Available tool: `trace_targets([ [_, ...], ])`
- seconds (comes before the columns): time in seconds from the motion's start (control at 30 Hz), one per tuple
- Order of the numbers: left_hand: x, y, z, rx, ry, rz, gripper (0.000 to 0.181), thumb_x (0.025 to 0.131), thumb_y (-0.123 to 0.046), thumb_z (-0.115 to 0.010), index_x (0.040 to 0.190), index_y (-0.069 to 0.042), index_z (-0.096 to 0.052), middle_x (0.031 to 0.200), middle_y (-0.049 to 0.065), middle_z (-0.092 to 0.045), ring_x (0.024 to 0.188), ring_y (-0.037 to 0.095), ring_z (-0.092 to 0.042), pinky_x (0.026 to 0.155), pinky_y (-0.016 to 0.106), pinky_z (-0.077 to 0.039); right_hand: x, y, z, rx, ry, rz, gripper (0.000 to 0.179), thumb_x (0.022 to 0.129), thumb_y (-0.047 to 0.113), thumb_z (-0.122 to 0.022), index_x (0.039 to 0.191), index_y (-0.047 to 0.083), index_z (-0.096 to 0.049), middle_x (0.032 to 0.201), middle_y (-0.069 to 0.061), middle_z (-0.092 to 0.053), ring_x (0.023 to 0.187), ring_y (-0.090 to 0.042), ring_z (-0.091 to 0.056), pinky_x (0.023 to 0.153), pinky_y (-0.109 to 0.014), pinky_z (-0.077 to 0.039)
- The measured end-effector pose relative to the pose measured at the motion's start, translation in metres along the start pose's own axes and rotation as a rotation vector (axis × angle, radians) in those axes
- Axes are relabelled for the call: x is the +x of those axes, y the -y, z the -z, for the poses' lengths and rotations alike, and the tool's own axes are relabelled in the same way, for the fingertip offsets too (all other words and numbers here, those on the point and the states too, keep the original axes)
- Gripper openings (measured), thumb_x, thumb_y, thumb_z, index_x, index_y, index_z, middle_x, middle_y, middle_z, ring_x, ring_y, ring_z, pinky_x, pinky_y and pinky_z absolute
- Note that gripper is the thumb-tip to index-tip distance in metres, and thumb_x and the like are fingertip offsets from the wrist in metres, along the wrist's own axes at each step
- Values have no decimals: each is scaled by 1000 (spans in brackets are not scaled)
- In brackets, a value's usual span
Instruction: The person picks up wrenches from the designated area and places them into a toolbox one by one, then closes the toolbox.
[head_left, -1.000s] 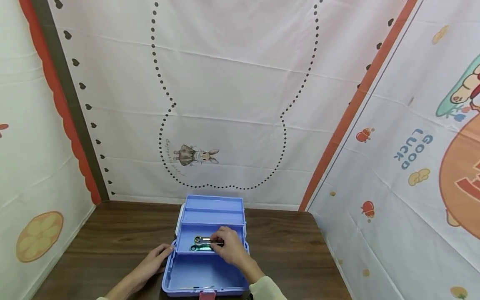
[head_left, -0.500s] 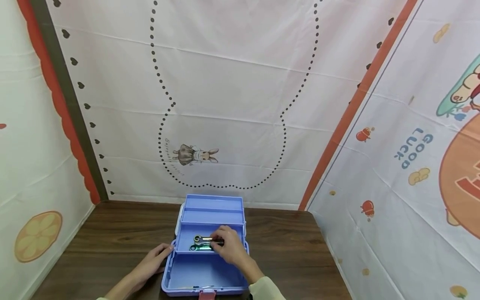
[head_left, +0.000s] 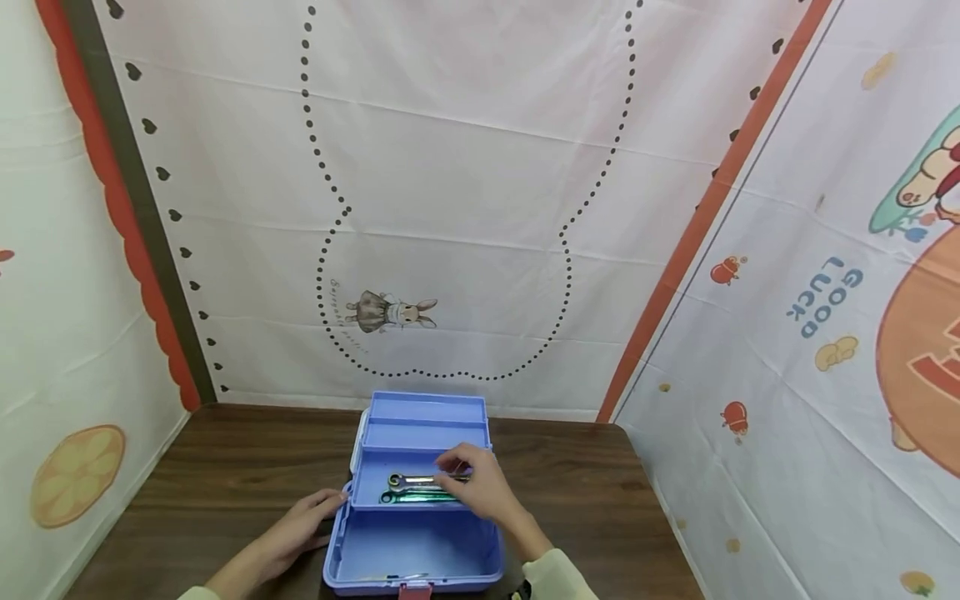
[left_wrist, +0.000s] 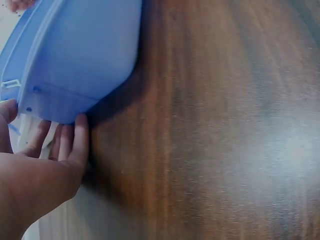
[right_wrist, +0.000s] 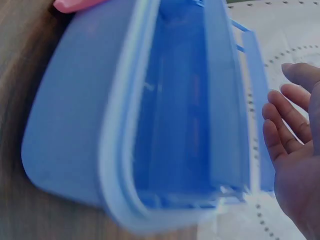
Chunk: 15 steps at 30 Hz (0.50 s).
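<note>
A blue toolbox [head_left: 420, 542] lies open on the table in the head view, its stepped trays raised at the back. Two metal ratchet wrenches sit side by side in the lower tray [head_left: 371, 462]: a shiny goldish wrench [head_left: 408, 481] and a green wrench [head_left: 412, 497]. Their right ends are partly hidden by my right hand [head_left: 483, 487], which hovers over the tray's right side. In the right wrist view its fingers [right_wrist: 285, 122] are loosely spread with nothing between them. My left hand [head_left: 303, 525] touches the toolbox's left side; in the left wrist view its fairly straight fingers [left_wrist: 77, 145] meet the box's edge.
Thin small items [head_left: 405, 576] lie inside the bottom compartment near its front wall. A pinkish-red latch [head_left: 415, 592] hangs at the front. The brown wooden table [head_left: 247, 458] extends on both sides, with patterned cloth walls [head_left: 465, 250] behind and at the sides.
My right hand has let go of the wrenches and moved slightly right and up, its fingers loosening. More of both wrenches shows. The left hand has stayed at the toolbox's side.
</note>
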<state>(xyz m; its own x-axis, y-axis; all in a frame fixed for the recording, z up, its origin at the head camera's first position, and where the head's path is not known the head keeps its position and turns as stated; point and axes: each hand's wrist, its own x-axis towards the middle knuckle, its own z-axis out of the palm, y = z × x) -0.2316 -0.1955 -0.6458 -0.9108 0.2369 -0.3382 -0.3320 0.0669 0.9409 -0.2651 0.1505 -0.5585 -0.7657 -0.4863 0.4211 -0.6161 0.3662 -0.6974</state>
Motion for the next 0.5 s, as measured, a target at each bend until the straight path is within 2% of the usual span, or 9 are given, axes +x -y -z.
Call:
trace_targets([
  [0.13, 0, -3, 12, -76, 49, 25, 67, 109, -45, -59, 151, 6, -47, 145, 18, -59, 135, 34, -52, 102, 55, -55, -2, -3, 19, 22, -49, 11, 17, 99, 14, -78, 110, 1, -75, 101, -2, -76, 85, -17, -69, 75, -38, -64],
  [0.23, 0, -8, 21, -148, 54, 33, 72, 110, -42, -58, 159, 6, -36, 149, 18, -57, 135, 30, -54, 107, 54, -53, -4, -5, 34, 38, -104, -40, 15, 98, 14, -78, 108, 3, -76, 99, -1, -76, 84, -18, -69, 74, -35, -63],
  [0.37, 2, -22, 30, -211, 16, -7, 75, 112, -41, -54, 164, 5, -25, 159, 26, -45, 142, 33, -51, 112, 51, -51, -6, -10, 53, 100, -188, -151, 16, 97, 12, -78, 109, 0, -76, 98, -6, -76, 86, -18, -68, 75, -28, -60],
  [0.5, 9, -40, 33, -196, -38, -36, 73, 112, -41, -54, 165, 1, -26, 164, 27, -39, 150, 39, -41, 112, 50, -50, -6, -19, 65, 169, -249, -229, 17, 98, 7, -77, 110, -3, -75, 101, -16, -75, 88, -19, -68, 77, -23, -57],
])
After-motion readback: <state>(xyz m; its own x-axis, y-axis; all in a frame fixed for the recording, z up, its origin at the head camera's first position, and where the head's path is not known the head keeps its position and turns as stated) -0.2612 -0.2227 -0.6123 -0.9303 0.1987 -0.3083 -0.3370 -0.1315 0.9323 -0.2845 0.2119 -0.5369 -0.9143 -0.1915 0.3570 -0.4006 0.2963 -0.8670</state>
